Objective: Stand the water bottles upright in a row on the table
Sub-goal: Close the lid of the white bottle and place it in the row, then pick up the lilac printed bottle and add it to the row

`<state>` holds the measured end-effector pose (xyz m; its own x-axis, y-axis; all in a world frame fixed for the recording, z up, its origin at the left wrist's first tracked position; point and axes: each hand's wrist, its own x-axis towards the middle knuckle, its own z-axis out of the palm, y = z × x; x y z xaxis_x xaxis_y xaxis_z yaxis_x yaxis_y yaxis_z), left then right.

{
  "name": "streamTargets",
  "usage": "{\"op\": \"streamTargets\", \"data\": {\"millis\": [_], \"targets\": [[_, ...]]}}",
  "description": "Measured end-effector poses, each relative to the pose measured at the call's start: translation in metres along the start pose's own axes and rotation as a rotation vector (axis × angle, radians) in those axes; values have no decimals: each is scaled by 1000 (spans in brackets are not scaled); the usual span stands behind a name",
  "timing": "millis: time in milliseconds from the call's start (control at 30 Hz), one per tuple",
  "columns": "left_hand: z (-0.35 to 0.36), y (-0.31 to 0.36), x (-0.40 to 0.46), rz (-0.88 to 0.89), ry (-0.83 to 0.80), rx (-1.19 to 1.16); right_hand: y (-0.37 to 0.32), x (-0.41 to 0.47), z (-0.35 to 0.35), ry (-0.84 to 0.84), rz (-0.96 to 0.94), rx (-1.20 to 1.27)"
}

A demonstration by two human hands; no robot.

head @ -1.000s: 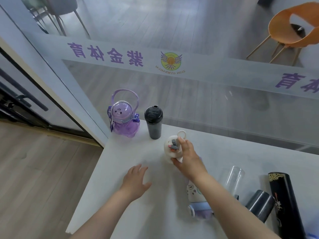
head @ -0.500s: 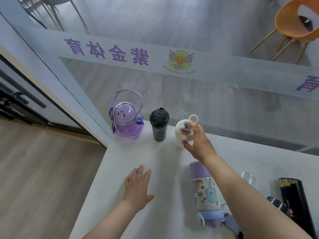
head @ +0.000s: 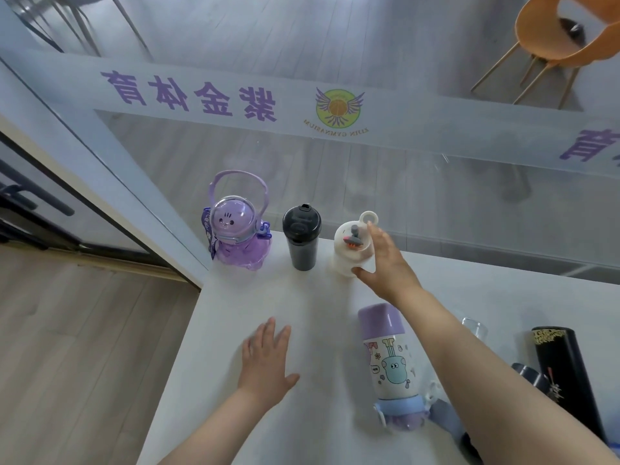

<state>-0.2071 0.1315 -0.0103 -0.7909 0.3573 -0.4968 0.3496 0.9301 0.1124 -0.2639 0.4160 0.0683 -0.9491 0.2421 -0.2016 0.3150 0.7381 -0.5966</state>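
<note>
The white bottle (head: 349,253) stands upright at the far edge of the table (head: 235,330), third in a row, with the right hand (head: 385,263) cupped round its right side: thumb low at the base, fingers (head: 375,229) up by the loop on the lid. Whether the palm presses the wall or has just let go I cannot tell. It looks like smooth, stiff plastic with a rounded body, likely light if empty and a little slippery, so the waist below the lid seems the safest hold; the small loop would let it swing. Just left of that hand stands the black cup (head: 301,241), and beyond it the purple jug (head: 236,236), which has a tall hoop handle that looks the obvious place to lift it. Near the right forearm, toward the body, a cartoon flask (head: 391,360) lies on its side, purple end pointing away; it looks rigid and probably heavier, best taken round the middle of the barrel and tipped up. Right of the forearm lie a black flask (head: 563,367), a grey one (head: 530,377) mostly hidden, and a clear glass (head: 473,327), which would be fragile. The left hand (head: 265,364) rests flat on the table, fingers spread, holding nothing, well apart from every bottle
</note>
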Motion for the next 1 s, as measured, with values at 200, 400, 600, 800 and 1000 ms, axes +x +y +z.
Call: {"op": "streamTargets", "data": {"millis": [200, 400, 600, 800, 1000], "targets": [[-1, 10, -1, 103, 42, -78, 19, -52, -10, 56, 40, 30], [9, 39, -13, 167, 6, -147, 54, -140, -5, -16, 167, 157], [27, 76, -37, 136, -53, -10, 72, -194, 9, -154, -105, -38], [29, 92, -48, 64, -116, 77, 86, -166, 0, -381, -578, -641], [30, 99, -50, 37, -117, 98, 84, -138, -4, -451, -938, -1055]]}}
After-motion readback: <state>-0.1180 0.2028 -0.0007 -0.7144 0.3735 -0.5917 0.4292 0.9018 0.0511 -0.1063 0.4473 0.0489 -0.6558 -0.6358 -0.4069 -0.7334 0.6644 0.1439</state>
